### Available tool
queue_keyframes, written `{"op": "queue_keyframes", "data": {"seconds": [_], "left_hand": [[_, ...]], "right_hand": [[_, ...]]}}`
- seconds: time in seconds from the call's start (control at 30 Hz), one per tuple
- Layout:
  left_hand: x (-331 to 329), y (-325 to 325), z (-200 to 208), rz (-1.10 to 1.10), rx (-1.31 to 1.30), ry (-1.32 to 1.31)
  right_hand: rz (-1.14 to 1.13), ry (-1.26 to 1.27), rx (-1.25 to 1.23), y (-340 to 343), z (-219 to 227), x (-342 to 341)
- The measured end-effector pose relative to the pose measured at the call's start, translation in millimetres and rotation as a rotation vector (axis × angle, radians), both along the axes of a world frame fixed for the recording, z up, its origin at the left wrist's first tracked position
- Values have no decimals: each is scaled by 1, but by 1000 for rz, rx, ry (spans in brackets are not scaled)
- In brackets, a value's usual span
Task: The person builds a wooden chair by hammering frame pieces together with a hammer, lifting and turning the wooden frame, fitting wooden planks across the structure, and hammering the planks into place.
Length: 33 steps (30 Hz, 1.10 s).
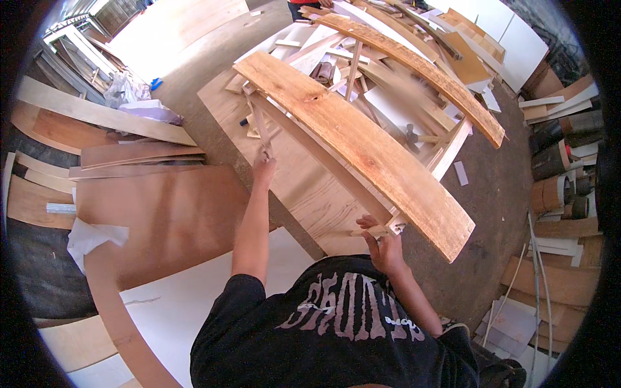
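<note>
In front of me is a wooden frame of narrow battens, tilted, with a long knotty plank point(352, 139) along its near side and a second rough-edged plank point(420, 74) along its far side. My left hand point(264, 169) is closed round the lower end of a thin wooden leg point(259, 126) at the frame's left. On the right, my right hand point(387, 251) grips another wooden leg point(372, 231) beneath the near plank's right part. Its fingers are partly hidden by the wood. A hammer point(417, 137) shows beyond the near plank, toward the right.
Under the frame lies a plywood sheet point(304, 194). Offcuts and boards point(401, 84) are heaped behind it. Brown panels point(155, 213) and a white sheet point(194, 317) lie to my left. More boards point(563, 278) are stacked at right. Another person's hand point(325, 3) shows at the top.
</note>
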State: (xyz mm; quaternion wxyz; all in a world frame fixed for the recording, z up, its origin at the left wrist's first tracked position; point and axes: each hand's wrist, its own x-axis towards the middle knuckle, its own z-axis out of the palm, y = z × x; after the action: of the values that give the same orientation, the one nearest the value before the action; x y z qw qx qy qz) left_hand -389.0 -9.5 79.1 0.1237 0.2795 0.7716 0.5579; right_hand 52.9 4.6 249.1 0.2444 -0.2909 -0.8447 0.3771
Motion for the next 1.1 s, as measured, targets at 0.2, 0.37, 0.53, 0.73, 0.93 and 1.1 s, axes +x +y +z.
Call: {"op": "queue_keyframes", "data": {"seconds": [0.2, 0.37, 0.53, 0.73, 0.93, 1.1], "left_hand": [[48, 18, 9, 24, -136, 23], [26, 4, -8, -49, 81, -250], [30, 9, -24, -1, 32, -52], [25, 5, -36, -11, 46, -258], [42, -2, -26, -52, 97, -255], [29, -11, -23, -84, -48, -106]], "right_hand": [[-120, -82, -77, -4, -5, 4], [-65, -68, -104, -3, 6, 0], [-50, -91, -81, -1, 9, 1], [-61, -57, -99, -1, 4, 2], [-183, -15, -59, 1, 11, 1], [-142, -118, -43, -2, -1, 5]]}}
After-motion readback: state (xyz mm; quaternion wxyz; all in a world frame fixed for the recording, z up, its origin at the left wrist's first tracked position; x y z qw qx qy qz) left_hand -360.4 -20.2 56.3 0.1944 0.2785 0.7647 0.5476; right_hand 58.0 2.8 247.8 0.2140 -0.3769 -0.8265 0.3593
